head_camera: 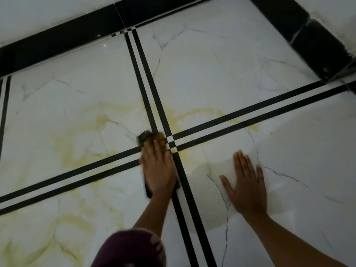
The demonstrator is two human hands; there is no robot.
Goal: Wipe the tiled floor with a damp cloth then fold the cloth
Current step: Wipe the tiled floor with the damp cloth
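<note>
Wiping under way on a glossy white marble-pattern tiled floor (231, 64), seen from above. The left hand (158, 170), fingers straight and close together, presses a dark, yellow-stained damp cloth (146, 136) flat against the tiles, just beside the crossing of the paired black inlay stripes (250, 116). The right hand (246, 189), fingers spread, rests palm-down on bare tile nearby, holding nothing; we judge it a prop. Pale yellow smears (77, 155) cover the tiles to the left and beyond the crossing, so we reckon much wiping remains and the folding is not begun. Done well, we think, the step calls for even weight through the palm, overlapping strokes toward the smears, and a cleaner face of the cloth turned down. The cloth lies almost wholly under the left palm. Its long axis runs along the hand, away from the person and leaning slightly left in the view. Its bunched far end shows past the fingertips, and a dark corner shows by the wrist.
</note>
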